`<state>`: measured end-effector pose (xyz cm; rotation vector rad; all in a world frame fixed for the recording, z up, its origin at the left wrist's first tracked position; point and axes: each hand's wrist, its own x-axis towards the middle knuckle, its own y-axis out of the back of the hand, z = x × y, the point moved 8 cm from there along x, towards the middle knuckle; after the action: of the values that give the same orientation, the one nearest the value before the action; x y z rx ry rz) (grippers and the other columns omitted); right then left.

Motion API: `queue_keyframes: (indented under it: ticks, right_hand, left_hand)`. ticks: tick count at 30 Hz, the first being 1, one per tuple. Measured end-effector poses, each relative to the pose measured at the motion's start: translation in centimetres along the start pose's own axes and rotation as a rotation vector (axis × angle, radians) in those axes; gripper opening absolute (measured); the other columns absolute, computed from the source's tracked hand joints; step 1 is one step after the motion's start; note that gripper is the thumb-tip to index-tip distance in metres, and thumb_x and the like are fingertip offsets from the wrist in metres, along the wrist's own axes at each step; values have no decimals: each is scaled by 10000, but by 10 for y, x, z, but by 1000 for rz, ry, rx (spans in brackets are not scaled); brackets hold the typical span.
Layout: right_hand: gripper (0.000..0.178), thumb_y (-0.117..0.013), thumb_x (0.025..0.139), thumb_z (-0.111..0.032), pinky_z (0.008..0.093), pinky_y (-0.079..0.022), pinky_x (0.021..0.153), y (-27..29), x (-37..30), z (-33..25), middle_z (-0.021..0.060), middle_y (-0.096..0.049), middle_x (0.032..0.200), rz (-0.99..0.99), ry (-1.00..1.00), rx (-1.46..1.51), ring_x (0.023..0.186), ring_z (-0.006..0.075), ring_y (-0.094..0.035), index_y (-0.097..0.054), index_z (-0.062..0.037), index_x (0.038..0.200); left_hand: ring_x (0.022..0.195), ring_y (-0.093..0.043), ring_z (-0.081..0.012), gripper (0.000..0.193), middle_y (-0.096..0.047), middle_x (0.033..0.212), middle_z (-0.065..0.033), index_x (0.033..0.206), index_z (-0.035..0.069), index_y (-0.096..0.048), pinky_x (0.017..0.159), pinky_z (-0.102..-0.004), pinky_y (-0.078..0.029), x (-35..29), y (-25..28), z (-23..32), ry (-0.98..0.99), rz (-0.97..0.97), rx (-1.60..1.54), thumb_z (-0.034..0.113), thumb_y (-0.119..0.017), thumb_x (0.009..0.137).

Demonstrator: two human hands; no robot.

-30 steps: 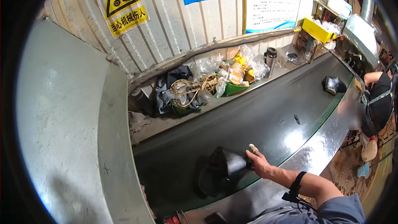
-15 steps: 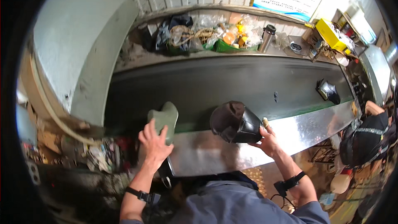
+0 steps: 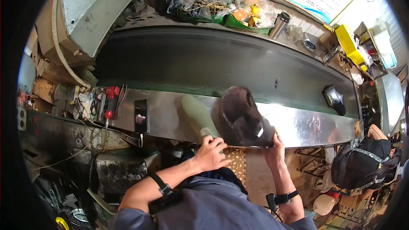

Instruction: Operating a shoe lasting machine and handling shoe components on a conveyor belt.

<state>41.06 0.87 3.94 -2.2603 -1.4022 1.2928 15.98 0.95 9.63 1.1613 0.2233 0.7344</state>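
A person at a conveyor line grips a dark brown shoe [image 3: 242, 117] and a pale green insole [image 3: 197, 115], seen from the head camera looking down. The left hand [image 3: 209, 153] is clenched around the near end of the insole, whose length lies across the shiny steel ledge [image 3: 315, 127] at the belt's near edge. The right hand [image 3: 275, 149] grasps the heel end of the shoe from below, fingers curled onto it; the shoe rests tilted on the same ledge, its opening turned toward the insole, the two just beside each other. Whether they touch cannot be told.

Beyond the ledge runs the dark conveyor belt [image 3: 191, 61], curving across the frame. A second dark shoe [image 3: 334, 98] sits farther along the belt at the right, well apart from the hands. On the ledge to the left a phone [image 3: 141, 116] stands with a cable hanging from it, near a red power tool [image 3: 111, 102]. Along the far side of the belt lie green trays [image 3: 204, 17] filled with bags and cord, and a steel flask [image 3: 280, 23] stands upright next to them. Another person in a dark top [image 3: 362, 168] bends over at the right edge. Both wrists of the wearer carry black bands.
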Motion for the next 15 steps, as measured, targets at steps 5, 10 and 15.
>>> queue_keyframes:
  ticks: [5, 10, 15]
  right_hand:
    - [390, -726, 851, -27, 251, -477, 677, -28, -55, -21, 39, -689, 797, -249, 514, -1275, 704, 118, -606, -634, 44, 1223]
    - [591, -877, 725, -128, 513, -456, 1064, -90, -110, 77, 172, -626, 1120, -769, 1148, -1578, 1147, 390, -608, -624, -53, 1254]
    - [1209, -967, 636, -175, 476, -379, 1130, -99, -65, 111, 267, -313, 1507, -459, 922, -1102, 1395, 390, -386, -183, 29, 1534]
  left_hand:
    - [1051, -620, -162, 476, -643, 1113, -96, 1203, -1, -591, 867, -337, -525, -15, 14, -138, 1246, 708, -1852, 396, -674, 953]
    - [965, -651, -172, 471, -710, 1043, -107, 1197, -42, -651, 855, -359, -511, -30, 8, -216, 1220, 352, -1415, 340, -709, 929]
    - [851, -629, -137, 352, -725, 896, -45, 1009, -11, -742, 789, -318, -486, -25, 12, -270, 1153, 471, -758, 329, -713, 924]
